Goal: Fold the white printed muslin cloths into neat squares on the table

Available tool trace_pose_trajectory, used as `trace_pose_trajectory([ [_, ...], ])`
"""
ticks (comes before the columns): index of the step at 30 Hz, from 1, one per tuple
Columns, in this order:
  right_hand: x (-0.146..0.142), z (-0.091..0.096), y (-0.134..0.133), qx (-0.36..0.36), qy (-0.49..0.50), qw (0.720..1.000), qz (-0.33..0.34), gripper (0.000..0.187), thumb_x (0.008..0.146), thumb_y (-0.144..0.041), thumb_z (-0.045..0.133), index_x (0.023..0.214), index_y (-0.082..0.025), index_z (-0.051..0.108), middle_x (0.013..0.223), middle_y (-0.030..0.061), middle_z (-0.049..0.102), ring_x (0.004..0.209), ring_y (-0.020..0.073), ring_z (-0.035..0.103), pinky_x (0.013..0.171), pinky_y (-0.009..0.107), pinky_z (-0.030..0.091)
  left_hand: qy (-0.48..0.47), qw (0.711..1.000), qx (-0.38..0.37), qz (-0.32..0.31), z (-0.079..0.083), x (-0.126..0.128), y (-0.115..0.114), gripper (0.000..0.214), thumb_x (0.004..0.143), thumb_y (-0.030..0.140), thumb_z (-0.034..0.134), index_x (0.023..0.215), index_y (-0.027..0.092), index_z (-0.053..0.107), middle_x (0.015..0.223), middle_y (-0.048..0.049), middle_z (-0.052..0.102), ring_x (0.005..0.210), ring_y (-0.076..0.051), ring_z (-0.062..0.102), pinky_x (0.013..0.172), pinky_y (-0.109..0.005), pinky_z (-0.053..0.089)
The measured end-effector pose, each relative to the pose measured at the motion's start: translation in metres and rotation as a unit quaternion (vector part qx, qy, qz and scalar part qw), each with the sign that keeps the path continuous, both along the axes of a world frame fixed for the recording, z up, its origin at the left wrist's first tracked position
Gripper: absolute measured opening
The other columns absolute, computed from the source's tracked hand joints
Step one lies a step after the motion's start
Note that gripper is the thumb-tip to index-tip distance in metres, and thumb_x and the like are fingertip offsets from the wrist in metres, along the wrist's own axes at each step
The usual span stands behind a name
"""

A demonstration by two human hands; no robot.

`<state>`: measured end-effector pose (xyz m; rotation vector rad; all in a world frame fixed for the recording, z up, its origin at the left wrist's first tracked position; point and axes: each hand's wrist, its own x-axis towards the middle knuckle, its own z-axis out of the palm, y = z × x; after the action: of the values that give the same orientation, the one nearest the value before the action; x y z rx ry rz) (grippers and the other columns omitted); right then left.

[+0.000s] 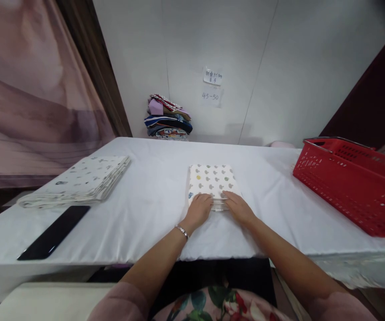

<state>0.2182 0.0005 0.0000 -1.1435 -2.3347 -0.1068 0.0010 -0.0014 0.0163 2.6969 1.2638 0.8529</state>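
A folded white cloth (210, 180) with a small mushroom-like print, grey with a few coloured motifs, lies in the middle of the table. Its near edge shows several stacked layers. My left hand (199, 209), with a bracelet at the wrist, grips the near left corner, fingertips on top. On the near right corner my right hand (239, 207) does the same, its fingers curled over the edge. Both thumbs are mostly hidden. Farther left rests a larger folded white cloth (85, 178) with dark motifs, untouched by either hand.
A black flat object like a phone (55, 232) lies at the table's front left. The red plastic basket (349, 187) stands on the right. Beyond the back edge is a pile of folded fabrics (168, 118), beside wall notes (211, 96). White cloth covers the table (152, 178).
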Motion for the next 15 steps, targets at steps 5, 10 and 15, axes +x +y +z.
trace_pose_trajectory([
  [5, 0.003, -0.004, 0.000, 0.012, -0.003, 1.000, 0.005, 0.032, 0.090, -0.019, 0.038, 0.108, -0.020, 0.064, 0.116, 0.0087, 0.061, 0.108, 0.0225, 0.054, 0.093, 0.041, 0.045, 0.019, 0.999, 0.032, 0.031, 0.000, -0.010, -0.003, 0.013, 0.088, 0.015, 0.045, 0.087, 0.019, 0.057, 0.100, -0.0060, 0.059, 0.096, -0.021, 0.052, 0.084, -0.038, 0.040],
  [10, 0.006, -0.007, -0.001, 0.021, -0.029, 0.999, -0.004, 0.033, 0.087, -0.014, 0.039, 0.109, -0.021, 0.063, 0.109, 0.0069, 0.063, 0.101, 0.0211, 0.056, 0.089, 0.038, 0.045, 0.050, 0.998, 0.022, 0.037, 0.000, -0.020, -0.003, 0.014, 0.089, 0.014, 0.041, 0.088, 0.018, 0.055, 0.094, -0.0052, 0.062, 0.090, -0.020, 0.053, 0.083, -0.036, 0.040],
  [15, 0.003, -0.001, -0.002, -0.020, -0.026, 0.999, -0.034, 0.037, 0.087, -0.014, 0.035, 0.113, -0.020, 0.061, 0.107, 0.0070, 0.064, 0.099, 0.0216, 0.056, 0.088, 0.037, 0.045, 0.045, 0.998, -0.002, 0.040, 0.004, -0.019, -0.004, 0.011, 0.088, 0.017, 0.044, 0.093, 0.019, 0.054, 0.097, -0.0047, 0.061, 0.093, -0.020, 0.053, 0.081, -0.035, 0.039],
])
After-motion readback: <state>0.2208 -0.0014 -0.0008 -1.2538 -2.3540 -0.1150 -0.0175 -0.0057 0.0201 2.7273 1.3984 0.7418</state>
